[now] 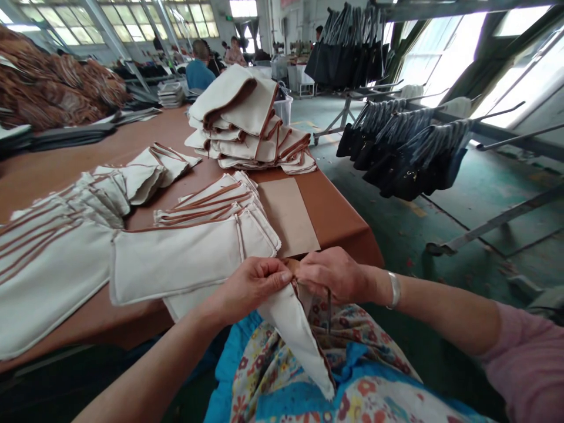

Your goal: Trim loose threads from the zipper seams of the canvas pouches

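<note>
Over my lap, my left hand [258, 285] pinches a white fabric piece with brown edging [293, 332]; its narrow end hangs down on the flowered apron [370, 338]. Close against it, my right hand [335, 275] is closed, and a thin metal tool [329, 311] sticks out below its fingers. The tool's kind is not clear, and the right fingertips are partly hidden. Just beyond my left hand lies a flat white sewn panel [176, 252] at the table edge. Behind it sits a stack of brown-edged white pieces [211, 200].
A tall pile of folded white pieces [251, 123] stands on the brown table [348, 205], beside a cardboard sheet [288, 214]. More white panels [48, 258] spread leftward. Racks of black bags [405, 153] stand on the right. A person in blue [199, 70] sits further back.
</note>
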Motion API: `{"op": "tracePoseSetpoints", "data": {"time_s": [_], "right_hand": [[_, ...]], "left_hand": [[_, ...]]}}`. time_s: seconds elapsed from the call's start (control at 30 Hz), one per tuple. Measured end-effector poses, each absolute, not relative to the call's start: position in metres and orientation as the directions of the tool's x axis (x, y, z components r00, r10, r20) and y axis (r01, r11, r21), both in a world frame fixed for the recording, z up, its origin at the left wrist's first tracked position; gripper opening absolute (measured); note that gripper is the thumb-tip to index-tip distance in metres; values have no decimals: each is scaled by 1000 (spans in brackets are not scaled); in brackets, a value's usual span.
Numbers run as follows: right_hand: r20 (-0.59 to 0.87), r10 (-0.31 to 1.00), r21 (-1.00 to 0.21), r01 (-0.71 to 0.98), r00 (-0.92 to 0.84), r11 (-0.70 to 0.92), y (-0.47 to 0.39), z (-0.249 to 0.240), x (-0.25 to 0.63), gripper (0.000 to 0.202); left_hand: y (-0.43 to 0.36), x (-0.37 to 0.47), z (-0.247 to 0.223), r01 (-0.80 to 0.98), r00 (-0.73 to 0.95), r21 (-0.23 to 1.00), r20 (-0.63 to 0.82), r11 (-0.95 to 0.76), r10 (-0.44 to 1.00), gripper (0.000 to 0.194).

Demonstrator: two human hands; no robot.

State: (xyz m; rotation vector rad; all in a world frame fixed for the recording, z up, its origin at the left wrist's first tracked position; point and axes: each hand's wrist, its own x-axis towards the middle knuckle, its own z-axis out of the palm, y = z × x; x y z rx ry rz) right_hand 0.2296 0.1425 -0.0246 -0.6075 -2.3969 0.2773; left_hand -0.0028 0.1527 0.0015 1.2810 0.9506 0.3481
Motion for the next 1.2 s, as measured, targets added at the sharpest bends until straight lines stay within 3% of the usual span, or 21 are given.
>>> {"op": "tracePoseSetpoints", "data": {"time_s": [0.07,0.1,0.2,0.43,0.57,0.67,0.77,0.83,0.9,0.97,1.07,1.2], "right_hand": [[385,699,-707,295,-602,643,144,-20,229,24],[267,757,-834,251,-596,492,146,-17,228,29],[-3,722,-974,165,-692,153,153,-2,227,41],[-129,600,-985,172,-789,15,168,13,224,50],[-169,587,-985,157,-792,-72,170,11,223,49],[-210,652,-977,176,-729,-118,169,10,222,47],[-125,809,-967,254,-575,31,164,7,224,44],[-45,892,-948,300,-450,104,157,5,227,44],[-62,916,-966,255,-396,45,145,3,231,44],[-173,871,-980,166,-460,-107,131,1,233,44],[-330,694,-935,124,-640,-331,115,-3,230,39],[-404,557,-863,101,-726,-494,110,-5,221,32]], "left_hand": [[153,-6,8,325,615,933,-331,152,716,36],[153,-7,10,345,629,934,-300,88,717,37],[154,-9,17,387,662,922,-256,-28,705,37],[155,-8,24,428,658,893,-201,-141,726,34],[156,-13,21,382,645,923,-232,-45,729,34],[155,-16,11,288,625,940,-328,181,708,33],[148,-16,0,155,583,913,-392,376,712,31],[143,-15,-7,64,530,897,-402,438,747,29],[138,-14,-12,-10,456,894,-394,447,798,29],[134,-13,-15,-57,389,894,-389,444,835,28],[131,-12,-18,-81,348,891,-394,446,851,28],[130,-14,-21,-59,349,901,-384,429,855,25]]}}
